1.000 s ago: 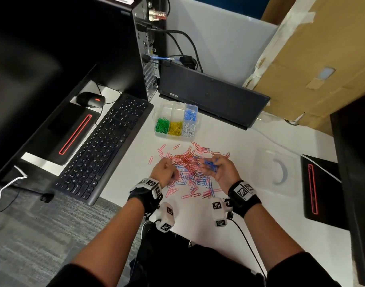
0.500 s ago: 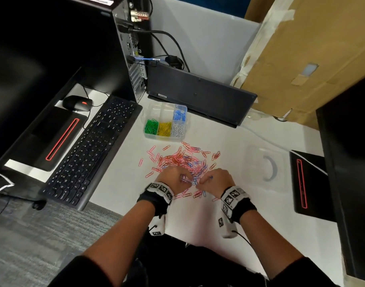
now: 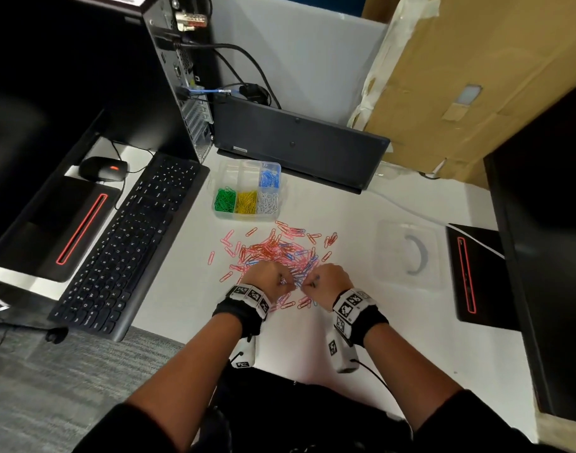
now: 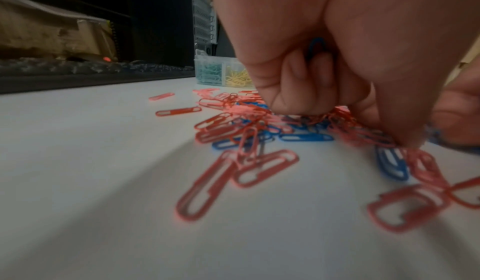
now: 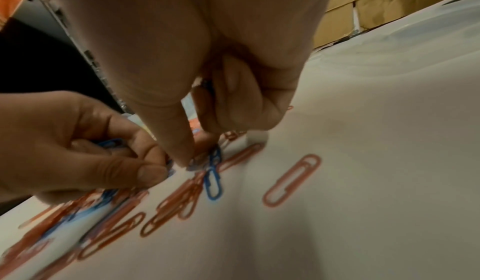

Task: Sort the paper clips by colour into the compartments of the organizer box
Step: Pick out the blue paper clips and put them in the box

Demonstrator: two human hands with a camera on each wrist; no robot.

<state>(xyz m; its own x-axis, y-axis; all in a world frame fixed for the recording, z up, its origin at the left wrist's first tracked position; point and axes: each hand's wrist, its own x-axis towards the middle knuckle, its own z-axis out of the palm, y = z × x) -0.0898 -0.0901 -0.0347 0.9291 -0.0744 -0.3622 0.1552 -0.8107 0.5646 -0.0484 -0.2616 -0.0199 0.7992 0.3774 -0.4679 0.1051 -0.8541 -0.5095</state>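
Note:
A heap of red and blue paper clips [image 3: 273, 250] lies on the white desk. Both hands work its near edge, almost touching each other. My left hand [image 3: 288, 284] has curled fingers with a blue clip [image 4: 315, 46] tucked in the palm, and its thumb and forefinger press into the heap. My right hand [image 3: 308, 284] also keeps a blue clip [image 5: 207, 85] in its curled fingers and pinches another blue clip [image 5: 214, 158] off the desk. The clear organizer box [image 3: 244, 165] stands beyond the heap, holding green [image 3: 224, 201], yellow [image 3: 245, 201], silver [image 3: 267, 202] and blue [image 3: 269, 178] clips.
A black keyboard [image 3: 133, 243] and mouse [image 3: 103, 168] lie left, by a PC tower [image 3: 182, 76]. A dark flat device [image 3: 299, 142] leans behind the box. A clear lid [image 3: 407, 253] lies right, then a monitor base [image 3: 476, 276]. Cardboard [image 3: 476, 76] stands at the back right.
Both hands have drawn back from the middle of the heap to its near edge and closed in on each other. The right hand has dropped to the desk onto another blue clip.

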